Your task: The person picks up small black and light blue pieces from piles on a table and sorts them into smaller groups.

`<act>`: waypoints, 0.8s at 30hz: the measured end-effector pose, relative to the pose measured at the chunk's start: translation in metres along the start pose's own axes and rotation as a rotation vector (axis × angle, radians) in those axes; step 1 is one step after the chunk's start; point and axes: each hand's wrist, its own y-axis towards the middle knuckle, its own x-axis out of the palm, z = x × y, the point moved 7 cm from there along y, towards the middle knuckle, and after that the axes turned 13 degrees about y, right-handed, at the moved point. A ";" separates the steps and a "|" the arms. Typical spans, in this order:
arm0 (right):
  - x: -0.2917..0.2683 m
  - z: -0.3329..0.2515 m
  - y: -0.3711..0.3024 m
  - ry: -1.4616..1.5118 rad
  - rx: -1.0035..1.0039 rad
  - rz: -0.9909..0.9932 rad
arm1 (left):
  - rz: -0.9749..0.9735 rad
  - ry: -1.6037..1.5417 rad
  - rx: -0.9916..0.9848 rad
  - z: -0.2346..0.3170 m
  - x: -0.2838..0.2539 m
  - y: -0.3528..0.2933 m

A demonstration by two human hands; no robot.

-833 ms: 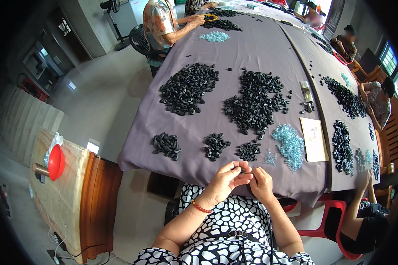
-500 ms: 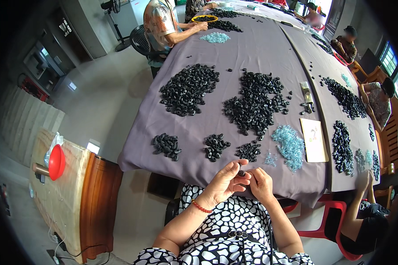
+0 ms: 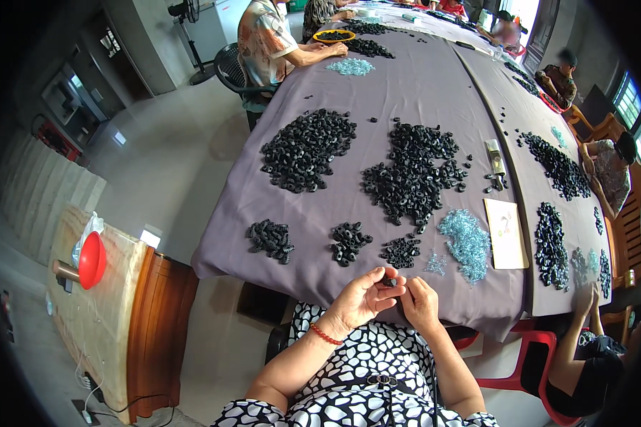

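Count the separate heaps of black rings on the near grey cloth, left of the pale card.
5: two big heaps, far left and far centre; three small ones nearer the hands, left, middle, right. Loose strays lie scattered between them.

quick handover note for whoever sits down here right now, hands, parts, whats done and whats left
Left hand: fingers closed on a small black ring part at the near table edge.
Right hand: fingertips meeting the left hand at that same part; whether it grips anything itself cannot be told.
Parts: two big black ring heaps mid-table, three small black piles nearer, a pale blue pile of small clear pieces to the right, all on the grey cloth.
Done: apparently the small near piles.
Left: judging by size, the two big heaps.
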 end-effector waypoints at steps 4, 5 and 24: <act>0.001 0.002 0.001 0.051 -0.021 0.027 | 0.094 -0.052 -0.019 -0.004 -0.014 0.000; 0.001 0.002 0.001 0.052 -0.020 0.025 | 0.096 -0.053 -0.020 -0.004 -0.016 0.001; 0.000 0.000 0.002 0.028 -0.020 0.018 | 0.059 0.441 0.081 0.007 0.011 -0.002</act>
